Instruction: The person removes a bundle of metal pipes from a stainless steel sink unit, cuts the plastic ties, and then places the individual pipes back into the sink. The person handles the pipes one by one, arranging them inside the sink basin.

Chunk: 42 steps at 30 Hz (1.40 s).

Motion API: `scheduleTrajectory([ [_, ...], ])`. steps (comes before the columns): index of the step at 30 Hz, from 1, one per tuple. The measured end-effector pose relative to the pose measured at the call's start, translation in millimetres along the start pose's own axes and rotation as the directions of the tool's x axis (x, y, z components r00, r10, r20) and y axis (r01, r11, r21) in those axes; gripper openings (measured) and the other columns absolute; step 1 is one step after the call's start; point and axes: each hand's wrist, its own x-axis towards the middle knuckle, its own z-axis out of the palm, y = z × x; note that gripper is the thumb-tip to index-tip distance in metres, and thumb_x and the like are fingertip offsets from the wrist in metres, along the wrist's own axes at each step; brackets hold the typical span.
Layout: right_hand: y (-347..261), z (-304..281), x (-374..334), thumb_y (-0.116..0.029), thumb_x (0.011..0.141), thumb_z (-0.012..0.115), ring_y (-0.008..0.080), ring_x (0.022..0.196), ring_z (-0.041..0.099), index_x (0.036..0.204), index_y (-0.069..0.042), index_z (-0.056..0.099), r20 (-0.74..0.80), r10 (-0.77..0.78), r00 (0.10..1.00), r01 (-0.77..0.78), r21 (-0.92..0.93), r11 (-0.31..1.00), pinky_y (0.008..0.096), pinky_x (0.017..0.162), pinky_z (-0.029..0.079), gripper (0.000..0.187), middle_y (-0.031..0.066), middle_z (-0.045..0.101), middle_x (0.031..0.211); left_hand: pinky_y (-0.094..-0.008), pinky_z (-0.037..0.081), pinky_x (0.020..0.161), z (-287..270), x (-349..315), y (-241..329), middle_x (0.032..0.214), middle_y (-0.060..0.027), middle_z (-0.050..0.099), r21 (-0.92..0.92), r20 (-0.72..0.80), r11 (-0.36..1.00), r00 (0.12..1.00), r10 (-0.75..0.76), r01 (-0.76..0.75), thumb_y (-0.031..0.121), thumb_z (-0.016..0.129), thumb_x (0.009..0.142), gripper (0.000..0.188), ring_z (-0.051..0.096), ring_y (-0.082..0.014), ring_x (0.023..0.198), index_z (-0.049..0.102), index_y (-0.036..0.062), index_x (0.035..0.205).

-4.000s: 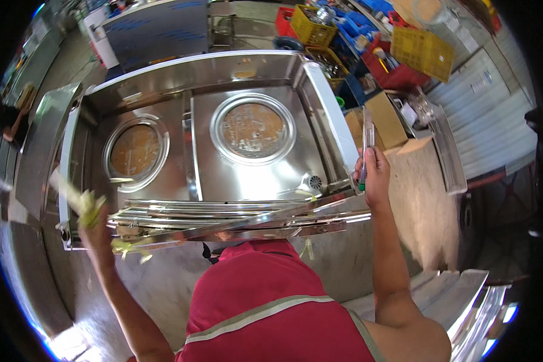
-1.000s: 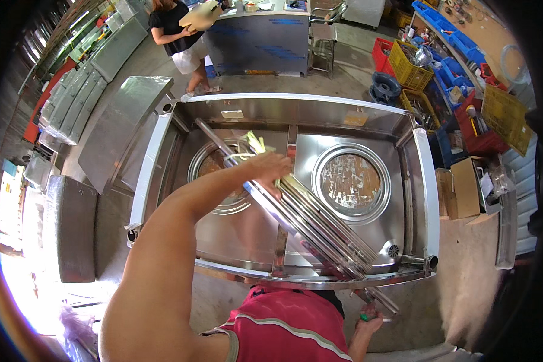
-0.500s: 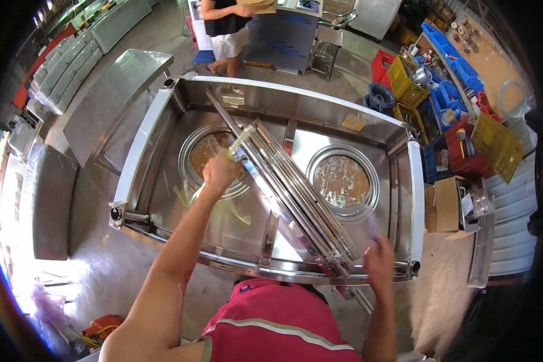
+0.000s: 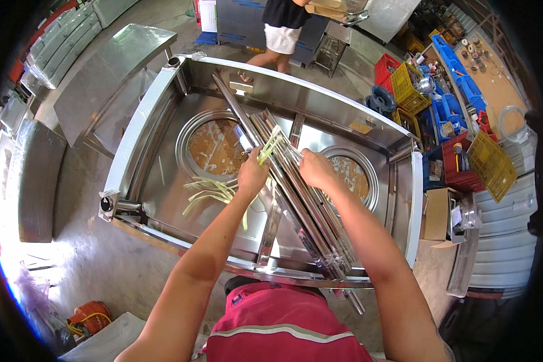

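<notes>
So compared to half a second ago, the right hand is up beside the upper part of the tube bundle, where it was a blur down by the lower end. The left hand is in closer too, and the co-worker at 12 o'clock has shifted toward 1

Left fingers are curled shut on a pale green strip lying across the tubes. Right fingers are bent at the bundle's other side, but I can't tell what they've got or how tightly

The bundle lies diagonally over the steel frame, long axis 11 to 5 o'clock. One tube pokes out further at 11, and the 5 o'clock end crosses the near rim

More loose strips lie at 8 o'clock from the left hand, a round opening sits at 10, and another round opening is at 3 from the right hand, partly blocked by the forearm. The bundle covers part of the crossbar. Yellow crate out at 2, orange bag on the floor at 8
</notes>
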Motion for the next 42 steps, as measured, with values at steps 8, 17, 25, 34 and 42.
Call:
scheduleTrajectory([
  [8,-17.3,-0.7,16.3,-0.010,0.091,0.054,0.0445,0.098,0.071,0.111,0.005,0.066,0.127,0.018,0.992,0.001,-0.148,0.989,0.0516,0.087,0.056,0.028,0.0312,0.071,0.102,-0.0535,0.052,0.090,-2.6,-9.8,2.9,0.111,-0.0243,0.072,0.093,0.010,0.996,1.000,0.006,-0.007,0.039,0.066,0.094,0.059,0.068,-0.0461,0.103,0.050,0.0237,0.149],
  [17,79.7,-11.6,-174.4,-0.019,0.094,0.058,0.0447,0.090,0.070,0.104,-0.001,0.066,0.254,0.182,0.950,-0.151,-0.135,0.979,0.0570,0.081,0.054,0.022,0.0281,0.071,0.096,-0.0535,0.056,0.083,-2.8,-2.2,5.4,0.102,-0.0225,0.074,0.365,0.035,0.931,0.999,-0.029,0.014,0.039,0.071,0.090,0.059,0.071,-0.0426,0.095,0.055,0.0185,0.144],
  [25,126.2,-35.8,-287.6,-0.023,0.100,0.054,0.0436,0.097,0.068,0.111,-0.002,0.059,0.390,0.295,0.872,-0.255,-0.151,0.955,0.0557,0.084,0.052,0.025,0.0229,0.070,0.100,-0.0495,0.057,0.082,40.6,-83.4,76.7,0.103,-0.0162,0.074,0.299,0.554,0.749,0.747,0.369,-0.591,0.022,0.067,0.087,0.045,0.072,-0.0371,0.095,0.064,0.0213,0.132],
  [34,92.0,0.9,-288.7,-0.022,0.098,0.055,0.0453,0.093,0.067,0.108,-0.001,0.059,0.324,0.206,0.923,-0.233,0.048,0.971,0.0557,0.082,0.052,0.024,0.0257,0.069,0.098,-0.0455,0.059,0.074,87.4,-103.0,50.1,0.098,-0.0064,0.070,0.429,0.604,0.556,0.684,0.409,-0.712,0.013,0.063,0.084,0.041,0.072,-0.0310,0.089,0.064,0.0213,0.124],
  [42,111.8,1.0,-285.6,-0.015,0.097,0.052,0.0437,0.087,0.071,0.107,0.001,0.056,0.161,0.187,0.969,-0.176,-0.082,0.981,0.0538,0.076,0.056,0.020,0.0254,0.070,0.096,-0.0435,0.059,0.072,145.9,-65.3,75.4,0.092,-0.0097,0.066,0.391,0.366,0.492,0.622,0.692,-0.778,0.011,0.063,0.085,0.010,0.072,-0.0293,0.085,0.070,0.0100,0.091],
])
